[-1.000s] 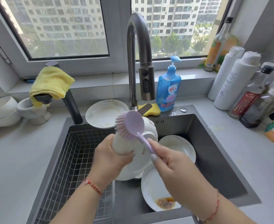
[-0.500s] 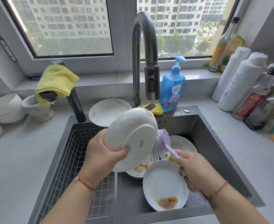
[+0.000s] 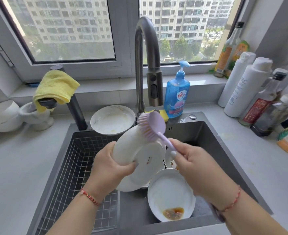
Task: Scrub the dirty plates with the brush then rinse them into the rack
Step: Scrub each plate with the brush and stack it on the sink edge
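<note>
My left hand (image 3: 111,164) grips the white plate (image 3: 140,153) by its rim, thumb on the underside, holding it tilted over the sink (image 3: 207,133), just in front of the faucet (image 3: 146,65). My right hand (image 3: 192,165) pinches the lilac brush (image 3: 152,127) by its thin handle, w/ the bristles pressed on the plate's upper back edge. Plate's glazed ceramic, smooth, round, prob. slick w/ water & soap, stiff but breakable, so I judge it wants a firm rim hold, not fingertips. Brush is light plastic w/ springy bristles. Below the faucet, in the basin, another dirty plate (image 3: 170,194) w/ brown sauce; one more smeared plate (image 3: 112,119) sits left of the faucet base. Wire rack (image 3: 75,167) fills the sink left of the faucet, nothing visible in it yet.
</note>
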`<action>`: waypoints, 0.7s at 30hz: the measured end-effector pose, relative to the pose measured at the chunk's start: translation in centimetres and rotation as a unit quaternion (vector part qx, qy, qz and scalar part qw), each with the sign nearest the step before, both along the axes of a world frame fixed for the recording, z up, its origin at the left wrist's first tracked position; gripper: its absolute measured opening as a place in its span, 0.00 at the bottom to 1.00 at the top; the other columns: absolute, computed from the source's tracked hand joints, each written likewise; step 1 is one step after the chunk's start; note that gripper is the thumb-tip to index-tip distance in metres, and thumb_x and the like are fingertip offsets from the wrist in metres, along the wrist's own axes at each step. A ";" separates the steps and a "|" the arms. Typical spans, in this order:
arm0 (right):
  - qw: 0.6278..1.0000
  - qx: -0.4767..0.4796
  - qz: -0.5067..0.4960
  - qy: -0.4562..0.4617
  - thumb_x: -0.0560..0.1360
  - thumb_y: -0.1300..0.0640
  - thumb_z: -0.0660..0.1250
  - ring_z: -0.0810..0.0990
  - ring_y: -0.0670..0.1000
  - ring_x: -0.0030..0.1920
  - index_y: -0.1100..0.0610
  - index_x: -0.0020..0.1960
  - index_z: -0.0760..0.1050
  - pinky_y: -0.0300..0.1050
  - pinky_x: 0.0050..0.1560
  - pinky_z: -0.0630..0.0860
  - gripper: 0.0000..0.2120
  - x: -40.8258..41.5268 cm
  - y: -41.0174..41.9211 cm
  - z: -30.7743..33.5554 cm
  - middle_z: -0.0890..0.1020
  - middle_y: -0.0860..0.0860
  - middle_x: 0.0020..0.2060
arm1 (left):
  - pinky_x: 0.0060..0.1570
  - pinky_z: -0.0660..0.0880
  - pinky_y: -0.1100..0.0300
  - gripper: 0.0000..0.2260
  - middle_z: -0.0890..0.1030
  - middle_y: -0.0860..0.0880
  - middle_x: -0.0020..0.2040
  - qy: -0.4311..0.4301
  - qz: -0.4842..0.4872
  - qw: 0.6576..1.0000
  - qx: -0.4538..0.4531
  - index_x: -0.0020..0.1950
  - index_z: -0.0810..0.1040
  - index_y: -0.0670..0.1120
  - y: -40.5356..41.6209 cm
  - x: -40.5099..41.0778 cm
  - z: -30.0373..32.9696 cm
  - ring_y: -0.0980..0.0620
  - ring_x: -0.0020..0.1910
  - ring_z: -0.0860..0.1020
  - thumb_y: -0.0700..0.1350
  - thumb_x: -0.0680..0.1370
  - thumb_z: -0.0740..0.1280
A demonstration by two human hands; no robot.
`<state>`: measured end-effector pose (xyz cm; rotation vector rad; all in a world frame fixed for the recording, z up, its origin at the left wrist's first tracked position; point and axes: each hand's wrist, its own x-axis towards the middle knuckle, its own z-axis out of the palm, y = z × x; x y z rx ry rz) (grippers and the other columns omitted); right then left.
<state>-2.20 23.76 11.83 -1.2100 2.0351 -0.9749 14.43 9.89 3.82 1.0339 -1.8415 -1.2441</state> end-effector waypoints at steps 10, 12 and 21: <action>0.958 0.068 -0.107 -0.259 0.81 0.58 0.53 0.56 0.47 0.22 0.38 0.59 0.77 0.38 0.25 0.56 0.20 -1.8 2.8 -4.5 0.62 0.54 0.28 | 0.56 0.79 0.41 0.27 0.77 0.34 0.64 0.328 -0.013 0.920 0.215 0.70 0.73 0.40 -2.8 2.3 -1.2 0.34 0.62 0.78 0.34 0.71 0.72; 0.964 0.045 -0.109 -0.240 0.82 0.57 0.54 0.57 0.47 0.22 0.38 0.61 0.76 0.37 0.23 0.57 0.19 -2.1 2.8 -4.0 0.63 0.52 0.26 | 0.55 0.80 0.44 0.24 0.77 0.35 0.65 0.356 -0.025 0.901 0.246 0.71 0.73 0.41 -2.6 2.2 -1.4 0.37 0.62 0.78 0.33 0.75 0.64; 0.997 0.003 -0.049 0.062 0.81 0.54 0.57 0.79 0.45 0.38 0.35 0.69 0.65 0.37 0.37 0.75 0.21 -0.4 2.0 -3.0 0.82 0.41 0.40 | 0.58 0.75 0.34 0.35 0.77 0.37 0.67 0.370 0.001 0.868 0.330 0.73 0.72 0.44 -2.3 1.3 -2.4 0.35 0.65 0.76 0.42 0.66 0.77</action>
